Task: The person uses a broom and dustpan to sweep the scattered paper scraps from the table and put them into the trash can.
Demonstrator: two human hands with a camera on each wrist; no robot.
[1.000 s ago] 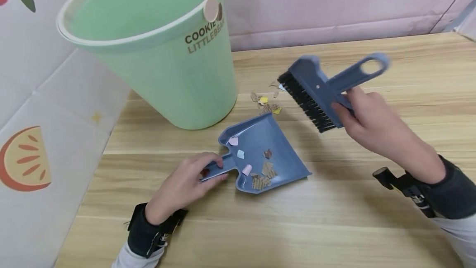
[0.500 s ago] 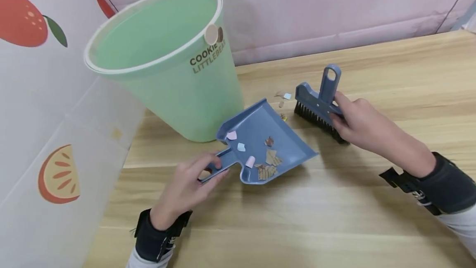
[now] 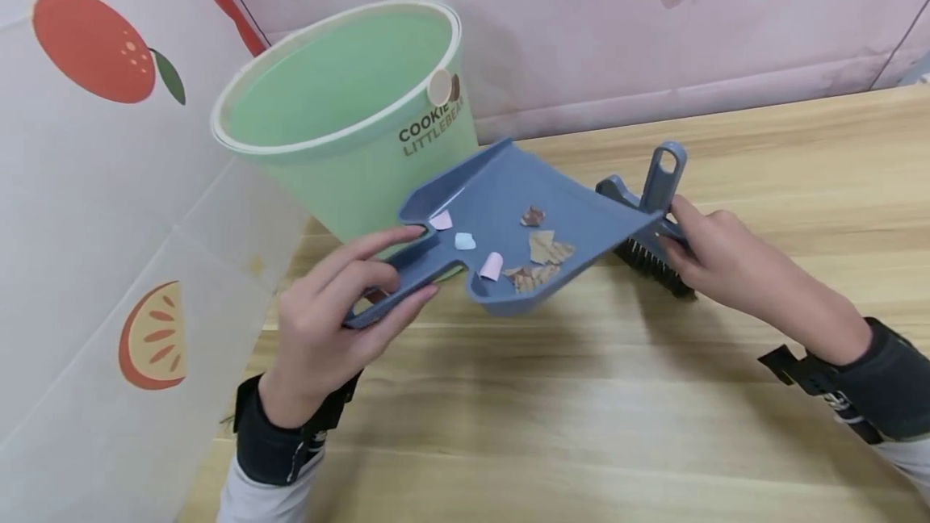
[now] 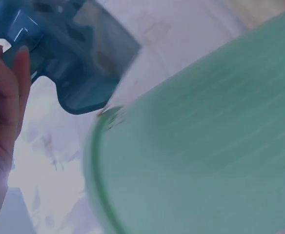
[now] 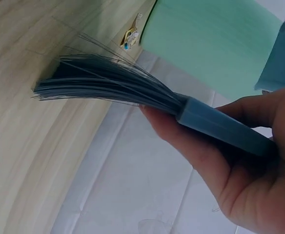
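One dustpan (image 3: 508, 216), one brush (image 3: 647, 220), one bin (image 3: 341, 103).

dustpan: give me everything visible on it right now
The blue plastic dustpan is a flat tray with raised side and back walls and a short handle. The left hand grips that handle and holds the pan lifted off the wooden table, beside the pale green bin. Torn paper scraps, pink, light blue and brown, lie near its back wall. Its front lip hides part of the blue hand brush, which the right hand holds; whether they touch is unclear.
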